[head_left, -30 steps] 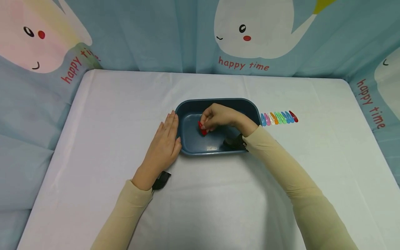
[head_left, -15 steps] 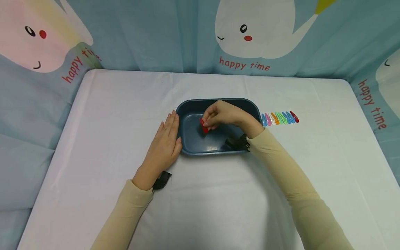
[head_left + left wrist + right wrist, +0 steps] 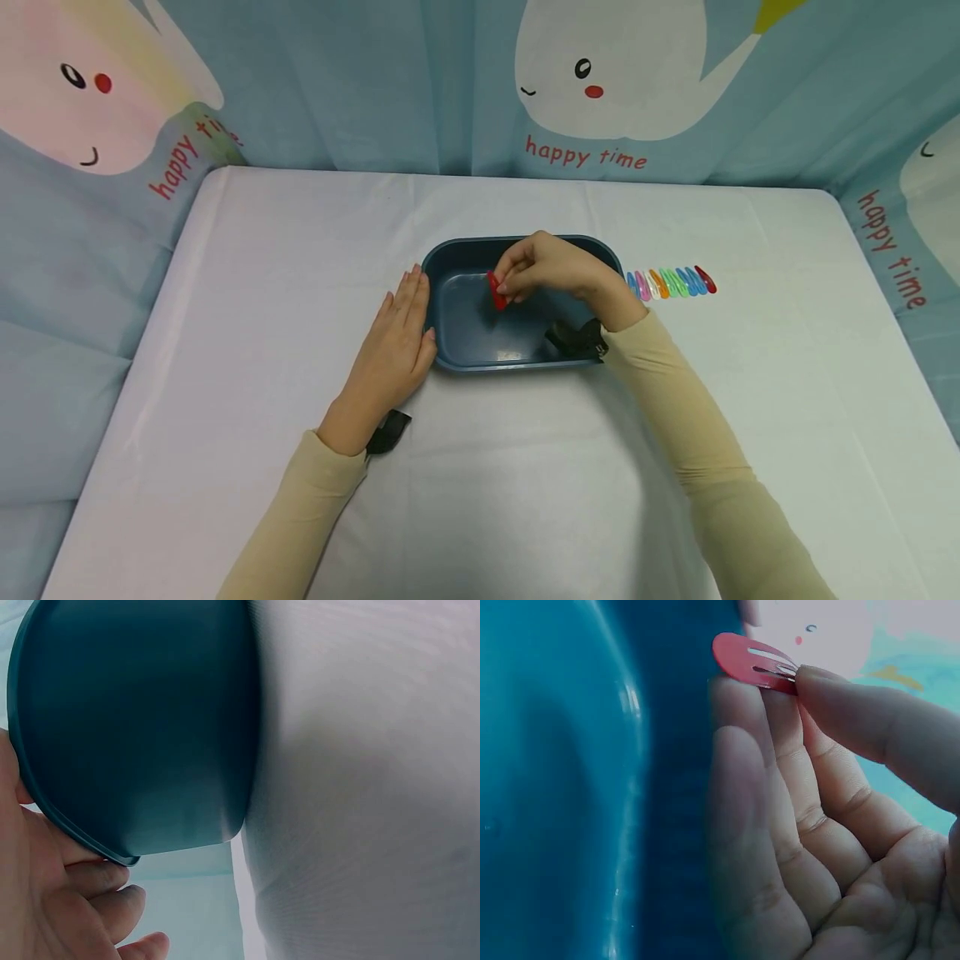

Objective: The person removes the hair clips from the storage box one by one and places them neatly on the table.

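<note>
A red snap hair clip (image 3: pixel 497 291) is pinched between the thumb and fingers of my right hand (image 3: pixel 551 267), above the floor of a dark blue tray (image 3: pixel 480 346). The right wrist view shows the red hair clip (image 3: pixel 754 664) up close, with its slot and the thumb on one end. My left hand (image 3: pixel 393 342) rests with straight fingers along the tray's left side. In the left wrist view the left hand's fingers (image 3: pixel 82 900) touch the tray's rim (image 3: pixel 56 817).
Right beside the tray lies a row of several coloured hair clips (image 3: pixel 671 283), with a dark red one at its right end. The tray stands on a white-covered table (image 3: pixel 510 483). A printed blue curtain (image 3: pixel 360 83) hangs behind the table.
My right hand has lifted and shifted slightly away and to the right, carrying the red hair clip with it. The left hand and the row of clips have stayed put.
</note>
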